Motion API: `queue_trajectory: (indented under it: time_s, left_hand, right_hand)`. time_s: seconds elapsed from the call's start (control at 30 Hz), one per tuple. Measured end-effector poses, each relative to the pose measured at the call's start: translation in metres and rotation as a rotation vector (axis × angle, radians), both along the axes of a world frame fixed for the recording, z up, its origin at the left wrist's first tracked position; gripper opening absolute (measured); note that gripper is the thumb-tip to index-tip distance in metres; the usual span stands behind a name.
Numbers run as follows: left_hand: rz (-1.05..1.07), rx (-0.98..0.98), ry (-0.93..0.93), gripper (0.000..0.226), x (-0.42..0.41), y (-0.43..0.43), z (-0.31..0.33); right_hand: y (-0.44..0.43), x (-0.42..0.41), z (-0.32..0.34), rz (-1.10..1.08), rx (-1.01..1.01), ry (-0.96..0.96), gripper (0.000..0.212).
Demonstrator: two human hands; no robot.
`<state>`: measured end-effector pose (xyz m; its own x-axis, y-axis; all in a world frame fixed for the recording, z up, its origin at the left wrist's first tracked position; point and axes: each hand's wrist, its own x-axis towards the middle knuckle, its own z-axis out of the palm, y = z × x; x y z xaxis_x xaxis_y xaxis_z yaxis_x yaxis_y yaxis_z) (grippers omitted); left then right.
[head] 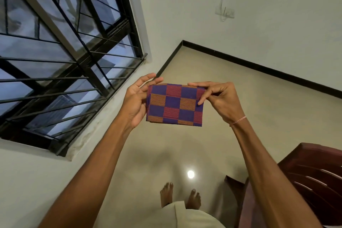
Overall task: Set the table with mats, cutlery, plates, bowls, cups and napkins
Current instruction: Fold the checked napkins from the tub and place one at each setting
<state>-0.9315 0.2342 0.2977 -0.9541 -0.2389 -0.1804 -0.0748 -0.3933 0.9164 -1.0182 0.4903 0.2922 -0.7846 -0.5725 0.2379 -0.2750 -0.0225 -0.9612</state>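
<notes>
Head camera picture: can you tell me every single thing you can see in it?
napkin: one, purple with red and orange striped checks, folded, held up in the middle
window: one, black bars, on the left wall
socket: one, white, on the far wall, with a wire above it
floor: one, shiny beige, with black skirting along the wall
chair: one, dark red, at the lower right
cloth: one, white, worn, at the bottom edge
thread: one, pink, round the right wrist
feet: two, bare, on the floor
left hand: one, touches the napkin's left edge
right hand: one, pinches the napkin's right edge
</notes>
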Motion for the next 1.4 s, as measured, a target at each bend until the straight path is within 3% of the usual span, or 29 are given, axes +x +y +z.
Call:
queue_trajectory:
  time_s: [0.1, 0.23, 0.33, 0.43, 0.5, 0.6, 0.7, 0.77, 0.87, 0.97, 1.13, 1.27, 1.33, 1.4]
  left_hand:
    - [0.005, 0.076, 0.001, 0.044, -0.002, -0.003, 0.001]
    - [-0.046, 0.02, -0.013, 0.048, -0.005, -0.004, 0.004]
    - [-0.098, -0.074, -0.031, 0.044, -0.008, 0.004, 0.004]
    - [-0.134, -0.037, -0.039, 0.029, -0.007, 0.007, 0.003]
    - [-0.204, -0.095, -0.063, 0.038, -0.005, 0.002, 0.003]
    - [-0.285, -0.513, -0.108, 0.04, -0.004, 0.005, 0.006]
    - [-0.128, -0.562, -0.144, 0.025, -0.003, 0.018, 0.004]
    - [-0.053, -0.568, -0.126, 0.018, -0.003, 0.02, -0.001]
    - [0.005, -0.777, -0.009, 0.012, -0.004, 0.022, -0.004]
    - [0.053, -0.865, 0.091, 0.01, -0.005, 0.027, -0.007]
    - [0.053, -0.83, 0.202, 0.009, -0.004, 0.029, -0.005]
    - [0.093, -0.92, 0.179, 0.013, 0.002, 0.036, -0.013]
    - [0.128, -0.964, 0.185, 0.017, 0.006, 0.041, -0.019]
    - [0.159, -0.994, 0.187, 0.019, 0.009, 0.044, -0.025]
  right_hand:
    - [0.007, 0.003, 0.009, 0.049, 0.074, -0.056, 0.027]
    - [0.006, 0.007, 0.026, 0.039, 0.148, -0.205, 0.018]
    - [-0.017, 0.007, 0.038, 0.051, 0.548, -0.019, 0.05]
    - [-0.038, 0.01, 0.036, 0.002, 0.796, 0.225, 0.039]
    - [-0.04, 0.012, 0.03, -0.039, 0.795, 0.231, 0.032]
    - [-0.042, 0.018, 0.021, -0.077, 0.712, 0.228, 0.027]
    - [-0.05, 0.028, 0.017, -0.153, 0.606, 0.193, 0.029]
    - [-0.053, 0.03, 0.014, -0.278, 0.61, 0.147, 0.041]
    - [-0.049, 0.03, 0.011, -0.497, 0.63, 0.131, 0.071]
    - [-0.044, 0.034, 0.01, -0.578, 0.53, 0.09, 0.067]
    - [-0.035, 0.048, 0.0, -0.354, 0.105, -0.474, 0.039]
    - [-0.044, 0.059, -0.024, -0.498, 0.14, -0.699, 0.033]
    - [-0.051, 0.063, -0.034, -0.641, 0.233, -0.582, 0.029]
    - [-0.054, 0.068, -0.04, -0.738, 0.322, -0.342, 0.027]
